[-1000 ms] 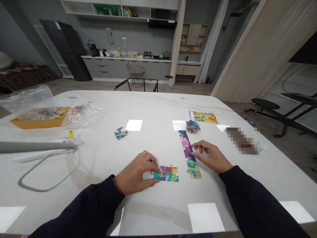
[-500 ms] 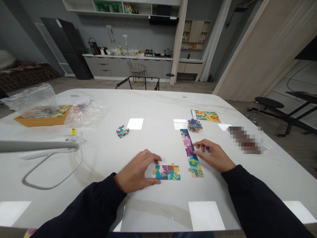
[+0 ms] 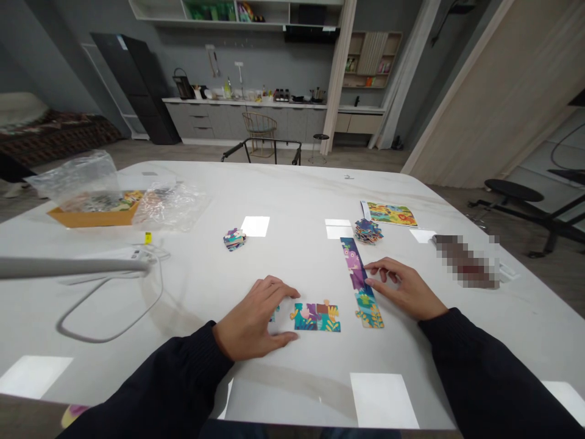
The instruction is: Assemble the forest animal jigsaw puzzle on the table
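Note:
My left hand [image 3: 256, 320] is open, thumb and fingers spread, just left of a short joined section of jigsaw puzzle [image 3: 316, 317]. Another small puzzle piece [image 3: 275, 313] shows partly inside the curve of that hand; the rest is hidden. A tall, narrow joined puzzle strip [image 3: 362, 283], with purple, dark blue and green pictures, lies flat to the right of the short section. Along its right edge rests my right hand [image 3: 404, 286], fingers loosely bent and apart, fingertips at the strip. Nothing is gripped in either hand.
Stacks of loose puzzle pieces lie at the back right [image 3: 368, 231] and left [image 3: 234, 239]. Behind the right stack is a colourful picture card [image 3: 392, 214]. An orange box [image 3: 91, 218] with plastic bags and a grey lamp arm [image 3: 73, 267] occupy the left side.
The view has shifted slightly. My left hand has drawn a little left, away from the short puzzle section, uncovering part of a small piece. My right hand stays beside the strip.

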Tool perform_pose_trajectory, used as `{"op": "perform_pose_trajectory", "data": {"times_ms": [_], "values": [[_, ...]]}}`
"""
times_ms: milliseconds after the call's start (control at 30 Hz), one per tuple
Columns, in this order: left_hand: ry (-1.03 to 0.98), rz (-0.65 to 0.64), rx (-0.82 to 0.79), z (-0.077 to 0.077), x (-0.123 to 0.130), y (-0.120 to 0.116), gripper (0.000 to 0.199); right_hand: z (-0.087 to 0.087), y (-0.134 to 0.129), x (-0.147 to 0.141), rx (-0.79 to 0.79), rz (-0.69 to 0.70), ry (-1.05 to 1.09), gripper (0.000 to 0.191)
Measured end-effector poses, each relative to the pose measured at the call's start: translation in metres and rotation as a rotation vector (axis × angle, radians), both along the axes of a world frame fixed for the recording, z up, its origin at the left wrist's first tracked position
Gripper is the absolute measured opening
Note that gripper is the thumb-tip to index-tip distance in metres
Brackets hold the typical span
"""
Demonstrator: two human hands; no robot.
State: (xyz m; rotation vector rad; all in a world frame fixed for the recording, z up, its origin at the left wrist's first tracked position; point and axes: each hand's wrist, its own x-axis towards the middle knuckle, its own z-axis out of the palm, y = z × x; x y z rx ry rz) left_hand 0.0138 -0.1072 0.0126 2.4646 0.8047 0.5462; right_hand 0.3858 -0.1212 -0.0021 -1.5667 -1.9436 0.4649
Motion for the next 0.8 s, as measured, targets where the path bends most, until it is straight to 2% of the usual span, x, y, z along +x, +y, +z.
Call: {"op": "perform_pose_trajectory", "data": {"times_ms": [300, 600, 700, 800], "values": [[-0.047, 0.028, -0.052, 0.0, 0.009, -0.004, 0.039, 0.0, 0.0, -0.001, 0.008, -0.005, 0.009, 0.035], [-0.059, 0.053, -0.049, -0.002, 0.006, -0.003, 0.038, 0.002, 0.0, -0.002, 0.018, -0.004, 0.005, 0.037], [-0.144, 0.077, -0.07, 0.004, 0.021, -0.005, 0.039, 0.001, 0.001, -0.002, 0.008, -0.008, 0.01, 0.035], [-0.197, 0.068, -0.103, 0.01, 0.054, -0.014, 0.042, 0.001, 0.002, -0.002, 0.006, -0.004, 0.015, 0.034]]}}
